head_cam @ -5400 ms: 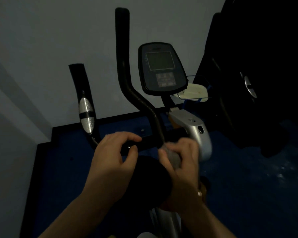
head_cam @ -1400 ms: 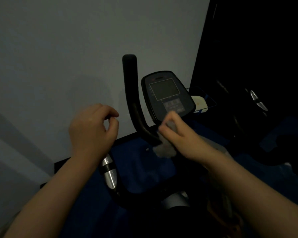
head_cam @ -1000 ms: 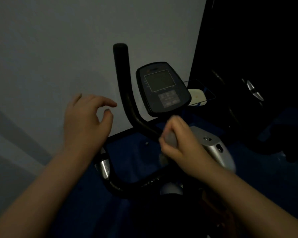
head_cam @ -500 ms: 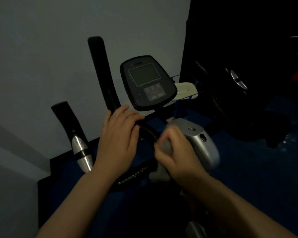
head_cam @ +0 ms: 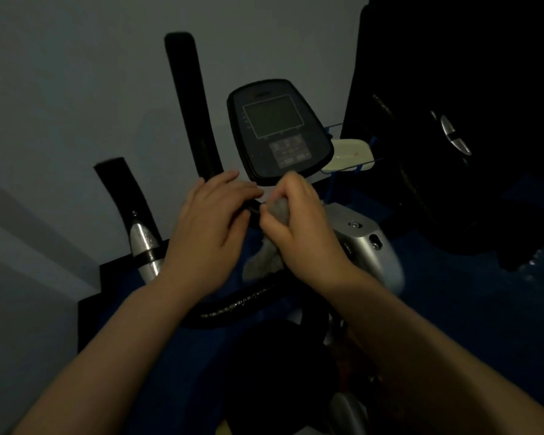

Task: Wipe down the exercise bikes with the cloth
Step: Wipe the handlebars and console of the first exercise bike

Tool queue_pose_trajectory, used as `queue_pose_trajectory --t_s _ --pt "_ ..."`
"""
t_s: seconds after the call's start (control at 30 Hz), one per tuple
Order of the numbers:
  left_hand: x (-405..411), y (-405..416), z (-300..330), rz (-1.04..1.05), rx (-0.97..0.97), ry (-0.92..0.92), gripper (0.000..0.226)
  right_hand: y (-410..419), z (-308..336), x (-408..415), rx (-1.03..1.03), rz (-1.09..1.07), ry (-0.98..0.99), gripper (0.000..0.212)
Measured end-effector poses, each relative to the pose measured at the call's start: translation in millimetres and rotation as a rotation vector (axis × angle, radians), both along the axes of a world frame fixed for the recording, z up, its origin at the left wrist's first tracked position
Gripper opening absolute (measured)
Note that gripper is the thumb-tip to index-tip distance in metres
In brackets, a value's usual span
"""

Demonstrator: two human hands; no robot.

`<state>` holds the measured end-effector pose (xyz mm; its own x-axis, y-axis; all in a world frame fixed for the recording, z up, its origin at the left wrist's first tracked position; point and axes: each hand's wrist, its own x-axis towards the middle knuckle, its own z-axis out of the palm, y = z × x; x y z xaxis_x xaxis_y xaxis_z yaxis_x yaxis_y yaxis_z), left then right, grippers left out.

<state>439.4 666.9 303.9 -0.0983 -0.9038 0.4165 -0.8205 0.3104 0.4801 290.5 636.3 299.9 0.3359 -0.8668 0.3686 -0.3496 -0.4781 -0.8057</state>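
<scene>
Dim room; judged mid-task. Left grip [head_cam: 129, 211] with its silver sensor shows no sign of wiping either way. Left hand [head_cam: 209, 227] lies over the bend of the taller handlebar [head_cam: 190, 105], fingers only slightly bent across the bar; whether they close round it cannot be told. Right hand [head_cam: 299, 227] is fisted round the grey cloth [head_cam: 264, 262], bunched just below the console [head_cam: 278, 130], at the exercise bike's handlebar junction. Console, silver shroud [head_cam: 365, 243] and second bike [head_cam: 453, 136] at right look yet to do. Second bike nearly lost in darkness; pedals and seat hidden.
</scene>
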Motion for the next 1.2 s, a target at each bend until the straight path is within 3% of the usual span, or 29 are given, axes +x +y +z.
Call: queue_pose_trajectory --t_s 0.1,0.27,0.43,0.6,0.8,0.9,0.97,1.2 --pt "13 7 18 0.039 -0.08 0.225 0.033 27 -11 -27 0.147 -0.006 -0.058 0.012" --pt "62 -3 39 0.237 -0.293 0.04 0.029 -12 8 13 0.025 0.009 0.027 0.021" --pt "96 -27 41 0.332 -0.208 -0.106 0.026 -28 13 34 0.014 0.079 0.02 0.016" --pt "87 -33 31 0.527 -0.17 0.118 0.017 -34 18 42 -0.024 0.112 0.092 0.019" --pt "85 -36 29 0.59 -0.165 0.223 0.025 -64 50 95 0.182 0.02 -0.172 0.022" --pt "84 -35 29 0.584 -0.187 0.258 0.024 -42 33 66 0.238 0.069 -0.1 0.025" --pt "83 -36 27 0.583 -0.222 0.242 0.024 -46 30 64 0.212 0.098 -0.049 0.027" --pt "84 -35 26 0.574 -0.234 0.249 0.025 -57 51 87 0.021 -0.052 -0.166 0.035"
